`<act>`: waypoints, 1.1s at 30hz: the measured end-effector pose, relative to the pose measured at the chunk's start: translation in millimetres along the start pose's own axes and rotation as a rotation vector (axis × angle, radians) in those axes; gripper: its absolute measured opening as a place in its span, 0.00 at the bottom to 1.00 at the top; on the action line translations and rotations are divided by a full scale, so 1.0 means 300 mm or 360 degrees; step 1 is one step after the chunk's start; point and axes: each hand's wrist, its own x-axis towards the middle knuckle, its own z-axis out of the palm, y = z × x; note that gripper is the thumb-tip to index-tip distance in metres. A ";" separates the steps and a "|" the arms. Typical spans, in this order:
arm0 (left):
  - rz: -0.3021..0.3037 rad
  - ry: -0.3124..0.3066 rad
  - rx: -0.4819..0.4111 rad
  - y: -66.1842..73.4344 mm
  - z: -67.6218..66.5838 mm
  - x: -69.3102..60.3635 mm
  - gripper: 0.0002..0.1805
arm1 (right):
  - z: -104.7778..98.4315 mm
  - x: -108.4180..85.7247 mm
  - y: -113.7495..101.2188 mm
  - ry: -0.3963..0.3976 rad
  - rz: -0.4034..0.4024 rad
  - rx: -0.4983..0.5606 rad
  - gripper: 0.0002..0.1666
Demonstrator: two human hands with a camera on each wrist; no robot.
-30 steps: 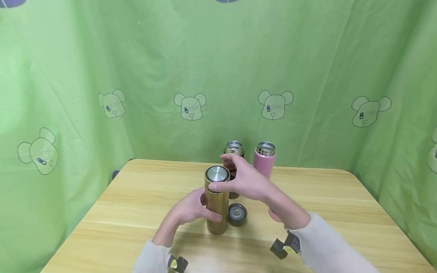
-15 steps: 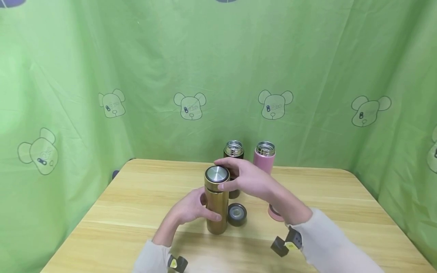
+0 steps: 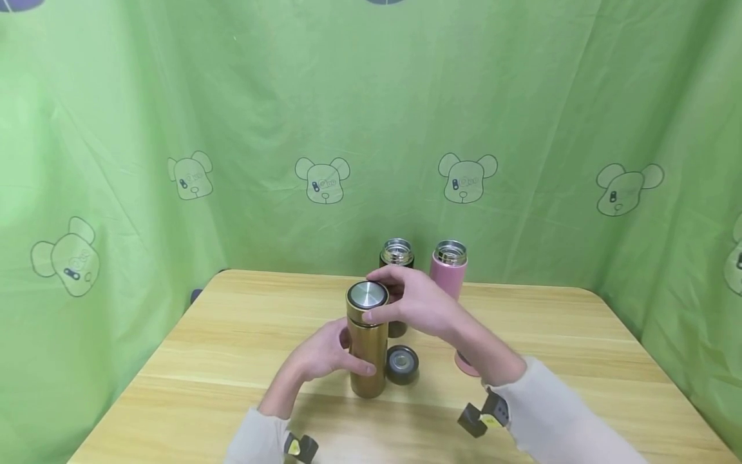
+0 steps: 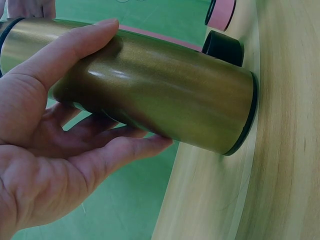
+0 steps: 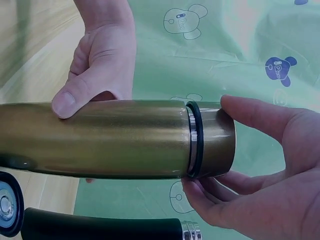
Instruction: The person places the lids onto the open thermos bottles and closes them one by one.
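Note:
A gold thermos bottle (image 3: 368, 361) stands upright on the table, its gold lid (image 3: 368, 296) with a silver disc on top. My left hand (image 3: 324, 351) grips the bottle's body, thumb across the front. At the top, my right hand (image 3: 411, 303) holds the lid between thumb and fingers. In the right wrist view a thin gap with a black ring (image 5: 195, 140) shows between lid and body. Right beside the bottle lies a black lid (image 3: 402, 365), its inner side up. Behind my right hand stands a dark thermos bottle (image 3: 397, 254) with no lid on.
A lidless pink thermos bottle (image 3: 448, 274) stands at the back right. A pink lid (image 3: 466, 365) lies on the wooden table (image 3: 243, 335), partly hidden by my right forearm. A green curtain (image 3: 371, 96) hangs round the table's back and sides.
My right hand has shifted its fingers around the gold lid, leftward first and then slightly back. The left hand and the bottle's body stay in place.

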 end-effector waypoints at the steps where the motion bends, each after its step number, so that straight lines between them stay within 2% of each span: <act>1: 0.0002 0.0001 0.0003 0.000 0.000 0.000 0.43 | 0.002 0.001 0.000 0.0008 0.0007 -0.0002 0.42; 12: 0.0005 -0.0014 -0.0032 -0.004 -0.001 -0.001 0.43 | 0.033 0.010 0.004 0.0142 0.0101 -0.0059 0.43; 20: 0.0014 -0.0016 -0.0029 -0.001 -0.005 0.001 0.43 | 0.042 0.009 0.006 0.0184 0.0087 -0.0060 0.42; 25: 0.0000 -0.0010 -0.0018 0.000 -0.002 -0.001 0.43 | 0.041 0.006 0.010 0.0167 0.0069 -0.0066 0.44; 33: -0.0002 -0.0004 0.0016 0.004 0.000 -0.003 0.43 | 0.008 -0.003 0.005 0.0052 0.0025 -0.0121 0.55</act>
